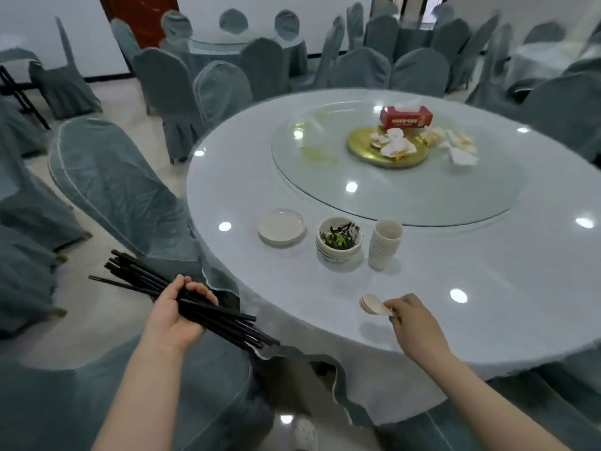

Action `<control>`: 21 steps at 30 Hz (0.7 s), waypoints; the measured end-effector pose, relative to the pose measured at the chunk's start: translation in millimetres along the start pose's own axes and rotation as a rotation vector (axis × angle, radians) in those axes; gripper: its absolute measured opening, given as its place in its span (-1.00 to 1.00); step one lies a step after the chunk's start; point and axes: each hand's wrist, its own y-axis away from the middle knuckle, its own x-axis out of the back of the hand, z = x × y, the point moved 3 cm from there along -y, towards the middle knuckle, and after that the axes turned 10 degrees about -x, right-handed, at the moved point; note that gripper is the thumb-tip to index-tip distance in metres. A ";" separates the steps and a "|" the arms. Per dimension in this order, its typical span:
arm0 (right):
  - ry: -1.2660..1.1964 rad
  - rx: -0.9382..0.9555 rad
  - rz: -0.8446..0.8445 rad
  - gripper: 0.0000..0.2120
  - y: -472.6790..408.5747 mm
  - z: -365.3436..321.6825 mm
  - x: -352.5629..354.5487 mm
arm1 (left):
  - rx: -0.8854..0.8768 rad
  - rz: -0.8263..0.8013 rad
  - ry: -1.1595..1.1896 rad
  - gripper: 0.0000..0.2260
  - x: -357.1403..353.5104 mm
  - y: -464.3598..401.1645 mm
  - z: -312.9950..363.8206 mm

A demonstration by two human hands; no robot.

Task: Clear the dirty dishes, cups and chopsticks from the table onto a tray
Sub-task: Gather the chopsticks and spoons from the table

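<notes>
The left hand (177,312) has its fingers curled round one bundle of black chopsticks (182,302), too many to count, held off the table (487,288) edge at 8 o'clock. The right hand (413,315) pinches a stack of white spoons (372,303) over the table at 6 o'clock. Beyond lie one saucer stack (282,227), one bowl stack (339,239) with scraps and one cup stack (385,244) in a row.
</notes>
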 end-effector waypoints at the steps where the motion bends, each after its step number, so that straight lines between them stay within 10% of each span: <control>1: 0.005 -0.010 -0.001 -0.74 -15.0 -5.1 -4.1 | -0.005 -0.010 -0.019 -0.75 -8.2 -13.9 2.7; 21: 0.133 -0.198 0.029 -0.61 -95.9 -76.3 -63.4 | 0.323 -0.001 -0.553 -0.86 -51.7 -212.6 5.1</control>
